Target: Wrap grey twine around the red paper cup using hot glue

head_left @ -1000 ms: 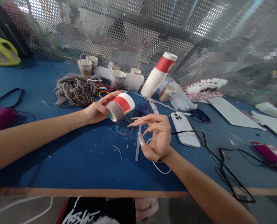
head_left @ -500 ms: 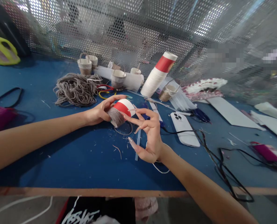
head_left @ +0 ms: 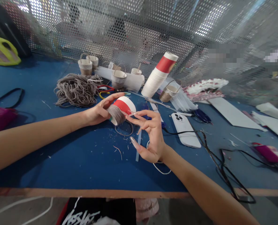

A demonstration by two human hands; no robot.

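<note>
My left hand grips a red and white paper cup tilted on its side, fingers behind it and thumb in front. Grey cord is wound in rows around the end of the cup nearer me. My right hand is at the cup's right side, thumb held well apart from the fingers. Its long-nailed fingertips reach the cup wall beside the cord; whether they press on it I cannot tell. A loop of thin cord lies on the table below the cup.
Behind are a grey cord bundle, small cord-wrapped buckets, a leaning stack of paper cups and red-handled pliers. To the right lie a white phone, black cable and white boards.
The cup has turned slightly in my left hand, showing more of its cord-wrapped end. My left fingers have shifted up and back a little; my right hand has moved slightly right.
</note>
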